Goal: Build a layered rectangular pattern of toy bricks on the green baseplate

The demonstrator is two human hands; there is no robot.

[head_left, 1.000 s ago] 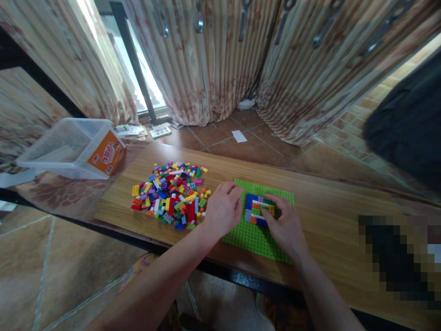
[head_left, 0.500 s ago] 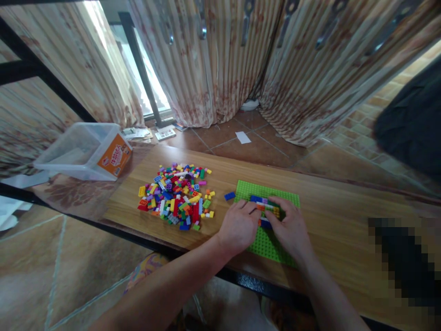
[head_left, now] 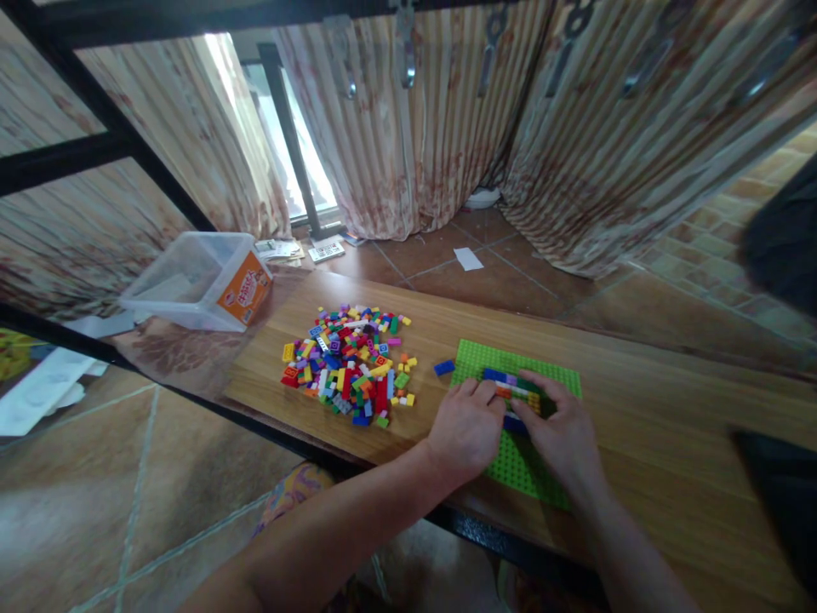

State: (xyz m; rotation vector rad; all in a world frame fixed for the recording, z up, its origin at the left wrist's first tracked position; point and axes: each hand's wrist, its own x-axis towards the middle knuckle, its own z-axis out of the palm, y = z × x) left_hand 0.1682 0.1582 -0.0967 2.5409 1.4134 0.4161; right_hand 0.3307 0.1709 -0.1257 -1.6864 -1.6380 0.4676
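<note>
A green studded baseplate lies on the wooden tabletop. On it stands a low structure of toy building bricks, with blue, purple, orange, white and yellow parts showing. My right hand grips its right end, thumb on the near side and fingers over the far side. At the left end, my left hand is closed with its fingers curled against the bricks. Whatever those fingertips pinch is hidden. A loose blue brick sits just off the plate's left edge.
Left of the plate spreads a heap of mixed toy bricks. Beyond it stands a clear plastic bin with an orange label. A dark object lies at the table's right. Striped curtains hang behind.
The whole view has shifted, so everything appears farther right. Both hands stay at the brick structure, with the left fingers curled slightly more. The loose blue brick stays beside the plate.
</note>
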